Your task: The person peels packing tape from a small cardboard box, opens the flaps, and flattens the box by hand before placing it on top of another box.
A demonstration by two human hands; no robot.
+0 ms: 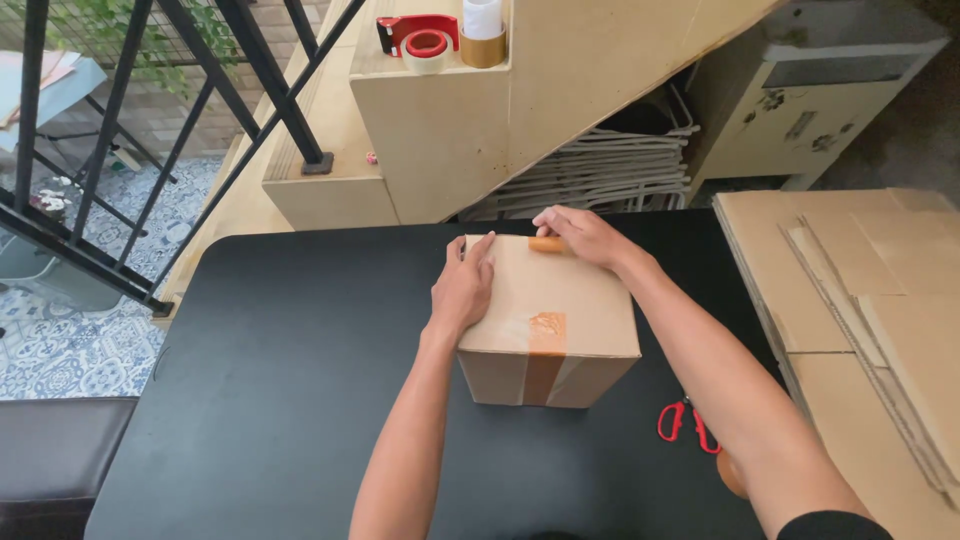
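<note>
A brown cardboard box (560, 300) stands on the black table (290, 370), with a strip of brown tape (546, 345) running over its top seam and down the near side. My left hand (463, 285) lies flat on the box's left top edge, fingers together. My right hand (585, 235) presses on the far top edge, where the brown tape curls up under its fingers. Neither hand lifts the box.
Red-handled scissors (686, 425) lie on the table right of the box, under my right forearm. Flattened cardboard sheets (860, 300) are stacked at the right. On the wooden stair (430, 110) behind sit a red tape dispenser (418, 35) and tape rolls (483, 30). A black railing (150, 130) stands at left.
</note>
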